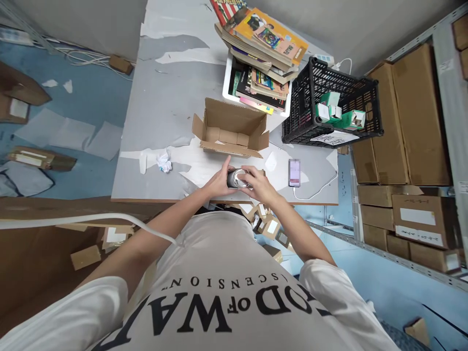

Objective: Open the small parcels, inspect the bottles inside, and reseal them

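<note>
Near the front edge of the table, a silver cylindrical can (237, 178) with a shiny round end sits between my two hands. My left hand (218, 181) is wrapped round its left side, thumb pointing away from me. From the right, my right hand (259, 184) grips it with fingers across the shiny end. What is printed on the can, if anything, is too small to read. Just beyond my hands stands an open cardboard box (234, 145) with its flaps spread and a small pale scrap inside.
Crumpled paper (164, 161) lies left on the table (153, 107). A phone (294, 173) with a charging cable is at right. Behind are a white bin (227, 83) piled with books (272, 39) and a black crate (307, 129) with green-white boxes. Cartons (419, 214) fill the right shelf.
</note>
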A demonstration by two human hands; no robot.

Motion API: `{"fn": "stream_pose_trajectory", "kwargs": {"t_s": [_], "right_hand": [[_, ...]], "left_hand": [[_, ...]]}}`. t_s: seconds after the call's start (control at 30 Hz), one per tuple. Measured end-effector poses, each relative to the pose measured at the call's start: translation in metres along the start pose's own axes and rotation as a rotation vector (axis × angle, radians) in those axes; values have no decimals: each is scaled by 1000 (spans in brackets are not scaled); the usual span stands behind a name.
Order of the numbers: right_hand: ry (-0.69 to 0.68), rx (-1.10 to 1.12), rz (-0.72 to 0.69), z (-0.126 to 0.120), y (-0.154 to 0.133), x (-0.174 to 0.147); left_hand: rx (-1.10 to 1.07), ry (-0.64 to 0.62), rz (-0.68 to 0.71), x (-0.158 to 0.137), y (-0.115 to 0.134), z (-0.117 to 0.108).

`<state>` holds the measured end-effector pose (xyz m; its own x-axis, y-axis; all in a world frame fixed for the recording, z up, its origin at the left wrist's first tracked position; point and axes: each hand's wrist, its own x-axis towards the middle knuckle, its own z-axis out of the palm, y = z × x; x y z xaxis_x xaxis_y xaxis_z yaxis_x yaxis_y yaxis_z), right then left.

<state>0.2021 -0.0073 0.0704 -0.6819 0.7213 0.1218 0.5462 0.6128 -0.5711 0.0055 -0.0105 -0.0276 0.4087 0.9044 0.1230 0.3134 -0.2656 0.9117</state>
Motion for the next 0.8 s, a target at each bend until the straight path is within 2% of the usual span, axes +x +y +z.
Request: {"fn": "stream_pose_trajectory", "kwargs": {"t_s": [0.07, 0.17, 0.33, 0.47, 0.53, 0.6, 0.67, 0.7, 0.8], "right_hand": [[-26, -107, 28, 21, 9, -5], [-54, -219, 76, 36, 15, -9], [-112, -276, 157, 44, 14, -12], [-71, -285, 227, 47, 7, -23], [57, -267, 327, 49, 3, -36], [307, -186, 515, 53, 1, -50], [575, 39, 694, 61, 3, -62], [662, 204, 742, 66, 4, -65], [735, 629, 704, 77, 7, -60]], "left_hand": [[1, -26, 3, 0, 0, -2], [4, -29, 1, 1, -1, -5], [35, -67, -8, 3, -1, -8], [67, -72, -36, 3, 0, -10], [84, -75, -18, 3, 0, -12], [91, -78, 35, 4, -2, -13], [88, -77, 96, 3, -5, -12], [86, -78, 122, 3, -6, -11], [91, -61, 147, 2, -9, -9]]}}
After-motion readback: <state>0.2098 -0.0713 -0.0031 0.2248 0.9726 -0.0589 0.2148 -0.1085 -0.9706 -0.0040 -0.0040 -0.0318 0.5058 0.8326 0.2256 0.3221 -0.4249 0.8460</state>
